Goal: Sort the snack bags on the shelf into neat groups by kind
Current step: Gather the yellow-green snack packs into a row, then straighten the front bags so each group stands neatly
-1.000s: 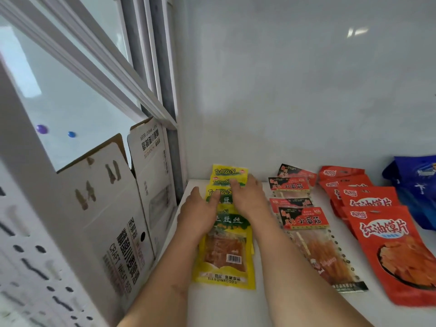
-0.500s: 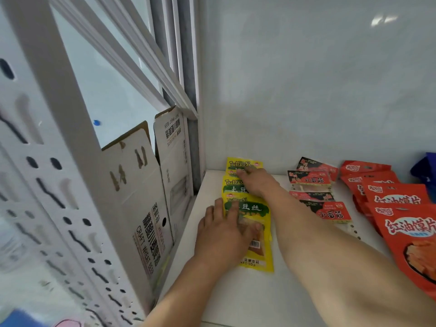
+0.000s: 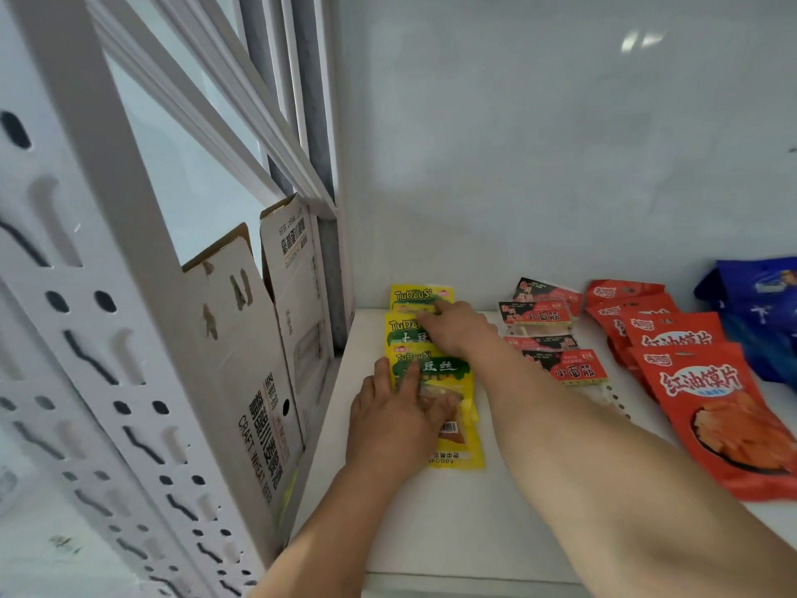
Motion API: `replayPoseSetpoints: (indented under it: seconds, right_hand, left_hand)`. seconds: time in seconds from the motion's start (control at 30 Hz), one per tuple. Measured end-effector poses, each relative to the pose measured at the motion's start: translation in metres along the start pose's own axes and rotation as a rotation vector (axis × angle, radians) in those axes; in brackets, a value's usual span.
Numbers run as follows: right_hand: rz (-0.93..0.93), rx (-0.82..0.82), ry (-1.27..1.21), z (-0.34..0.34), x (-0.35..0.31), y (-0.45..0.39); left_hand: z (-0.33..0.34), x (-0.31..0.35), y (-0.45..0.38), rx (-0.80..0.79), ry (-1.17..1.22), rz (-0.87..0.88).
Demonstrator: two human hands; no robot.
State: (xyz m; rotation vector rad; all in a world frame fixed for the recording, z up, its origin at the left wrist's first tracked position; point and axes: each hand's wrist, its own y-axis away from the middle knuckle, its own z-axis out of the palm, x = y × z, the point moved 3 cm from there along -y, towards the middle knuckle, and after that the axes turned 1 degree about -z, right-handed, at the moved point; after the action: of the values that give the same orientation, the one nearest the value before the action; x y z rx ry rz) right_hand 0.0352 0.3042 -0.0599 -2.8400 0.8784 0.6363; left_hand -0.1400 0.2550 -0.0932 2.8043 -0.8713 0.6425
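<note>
Pretty plain spot: a glossy white wall (image 3: 539,157) behind a white shelf (image 3: 453,524), a perforated white upright (image 3: 86,338) on the left with a printed cardboard box (image 3: 258,373) leaning beside it, and pale window framing (image 3: 224,92) above.

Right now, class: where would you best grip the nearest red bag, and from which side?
Probably by the near-right edge of the nearest red bag, coming from the front. It lies flat on the shelf, topmost in its overlapped row, with that edge bare. Its far end rests on the bag behind.
</note>
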Motion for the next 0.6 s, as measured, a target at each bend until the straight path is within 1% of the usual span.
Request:
replayPoseSetpoints:
  seconds: [0.07, 0.2, 0.27, 0.33, 0.4, 0.47, 0.5, 0.57, 0.6]
  right_hand:
    - [-0.02, 0.029, 0.026, -0.007, 0.001, 0.012]
    - [-0.113, 0.094, -0.07, -0.027, 0.006, 0.035]
    - [-0.161, 0.145, -0.114, -0.042, 0.009, 0.048]
    - [-0.187, 0.209, -0.158, -0.059, 0.016, 0.062]
    - [-0.174, 0.296, -0.194, -0.071, 0.034, 0.076]
    - [-0.126, 0.372, -0.222, -0.079, 0.06, 0.091]
    - [-0.09, 0.387, -0.243, -0.079, 0.076, 0.099]
    - [-0.028, 0.36, -0.275, -0.077, 0.103, 0.116]
    - [-0.011, 0.343, -0.3, -0.074, 0.114, 0.123]
  left_hand:
    - [-0.001, 0.0, 0.0, 0.015, 0.016, 0.006]
    - [-0.009, 0.003, 0.0, 0.024, 0.078, -0.027]
    - [-0.015, 0.009, 0.003, 0.087, 0.054, -0.031]
    - [-0.019, 0.023, 0.007, 0.193, 0.032, 0.025]
    - [-0.02, 0.046, 0.014, 0.238, 0.07, 0.12]
    - [-0.015, 0.073, 0.02, 0.189, 0.16, 0.21]
    - [-0.009, 0.086, 0.022, 0.117, 0.229, 0.223]
    - [0.006, 0.107, 0.019, -0.031, 0.396, 0.197]
    - [0.014, 0.115, 0.017, -0.063, 0.444, 0.166]
